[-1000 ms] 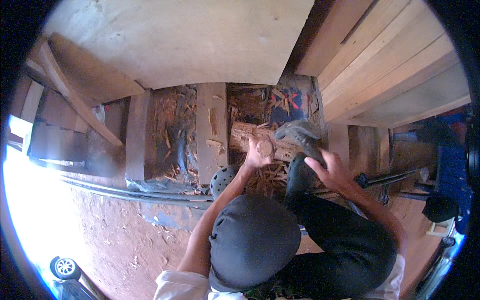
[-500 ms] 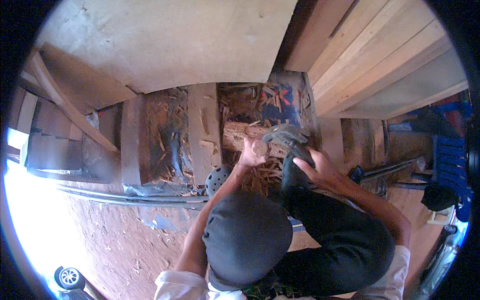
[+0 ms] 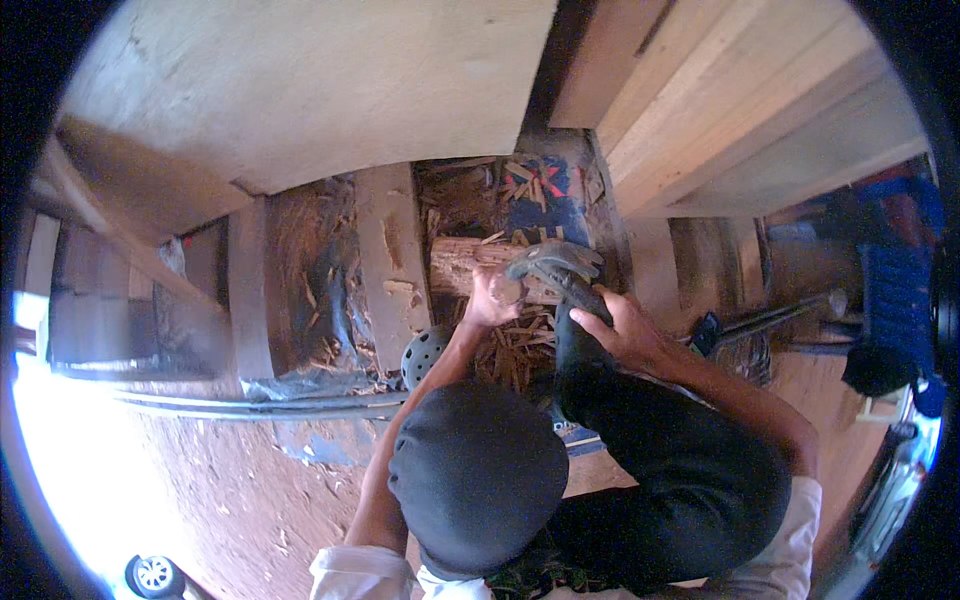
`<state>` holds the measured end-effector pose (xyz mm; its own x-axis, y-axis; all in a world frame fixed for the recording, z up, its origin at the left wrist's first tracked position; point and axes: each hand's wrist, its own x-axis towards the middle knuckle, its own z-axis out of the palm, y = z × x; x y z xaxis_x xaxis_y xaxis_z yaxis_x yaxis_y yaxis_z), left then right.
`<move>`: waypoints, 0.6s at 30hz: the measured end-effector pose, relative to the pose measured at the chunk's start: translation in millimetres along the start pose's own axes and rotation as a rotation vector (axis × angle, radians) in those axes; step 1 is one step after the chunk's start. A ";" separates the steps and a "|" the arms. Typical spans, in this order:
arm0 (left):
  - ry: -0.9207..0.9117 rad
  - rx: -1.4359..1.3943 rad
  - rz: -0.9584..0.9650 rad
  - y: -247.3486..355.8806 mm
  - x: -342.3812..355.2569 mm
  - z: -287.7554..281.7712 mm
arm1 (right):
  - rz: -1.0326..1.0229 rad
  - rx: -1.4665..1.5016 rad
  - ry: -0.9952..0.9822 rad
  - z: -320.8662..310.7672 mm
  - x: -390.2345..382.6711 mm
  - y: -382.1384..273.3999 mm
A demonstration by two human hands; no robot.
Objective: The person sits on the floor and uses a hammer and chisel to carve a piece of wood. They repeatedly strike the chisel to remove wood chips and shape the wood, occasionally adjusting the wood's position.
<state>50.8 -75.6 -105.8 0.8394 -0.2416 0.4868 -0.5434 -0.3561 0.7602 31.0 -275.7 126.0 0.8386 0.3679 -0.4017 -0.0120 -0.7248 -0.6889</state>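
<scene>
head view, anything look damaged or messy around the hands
The wood block by the left hand looks ragged and rough, and splintered scraps lie strewn beside it, odd against the smoother planks at upper right.

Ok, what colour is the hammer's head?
The hammer head is dull dark grey, seen best in the head view.

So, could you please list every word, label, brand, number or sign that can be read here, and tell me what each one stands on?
Dark blue flat sheet under thin pale wood chips: large pale letters, partly hidden, next to the grey metal hammer; wording not copied here.
Same sheet: a red mark, partly covered by chips.
Blue-and-white strip beside the dark trouser leg: pale marks, too small to read.
</scene>
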 end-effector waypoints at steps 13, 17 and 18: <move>0.316 -0.341 -0.425 -14.7 32.7 -0.6 | 0.195 -0.131 0.174 66.6 17.7 115.2; 0.282 -0.192 -0.347 -7.7 56.2 -12.9 | 0.244 -0.160 0.176 85.9 18.7 130.6; 0.242 -0.396 -0.498 -6.8 66.9 -14.6 | 0.211 -0.132 0.212 88.4 18.9 133.7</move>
<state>110.9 -76.1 -72.1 0.9922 0.0908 0.0857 -0.0857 -0.0042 0.9963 -2.9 -314.1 -27.0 0.9199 0.0821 -0.3835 -0.1386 -0.8466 -0.5138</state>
